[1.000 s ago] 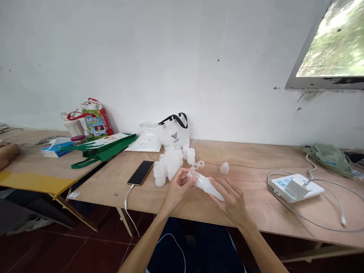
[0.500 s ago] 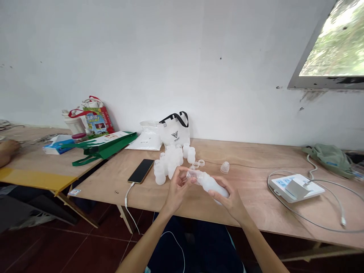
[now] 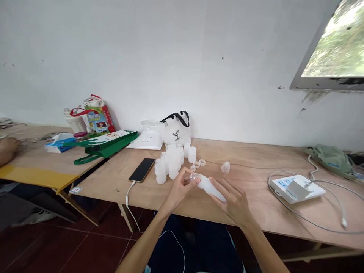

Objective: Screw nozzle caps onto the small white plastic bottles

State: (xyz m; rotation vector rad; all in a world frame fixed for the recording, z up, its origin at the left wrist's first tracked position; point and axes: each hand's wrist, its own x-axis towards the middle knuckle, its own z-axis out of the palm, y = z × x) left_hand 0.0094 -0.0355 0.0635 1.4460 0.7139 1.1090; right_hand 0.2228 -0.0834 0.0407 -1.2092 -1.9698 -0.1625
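A frosted white baby bottle lies tilted between my hands over the table's front part. My right hand is wrapped round its body. With fingers and thumb, my left hand grips the clear cap at the bottle's upper end, partly covering it. Beyond my left hand stand several similar frosted bottles in a cluster. Close to them lie white rings and a small clear piece. Farther right, a clear dome cap rests on the wood.
On the left lies a phone with a white cable. A white bag and a plastic package stand by the wall. At right are a white power strip, looping cables and a green cloth. Another person's hand shows far left.
My right hand has shifted up along the bottle, its fingers now covering more of the body. My left hand stays at the cap end. The view has shifted slightly.
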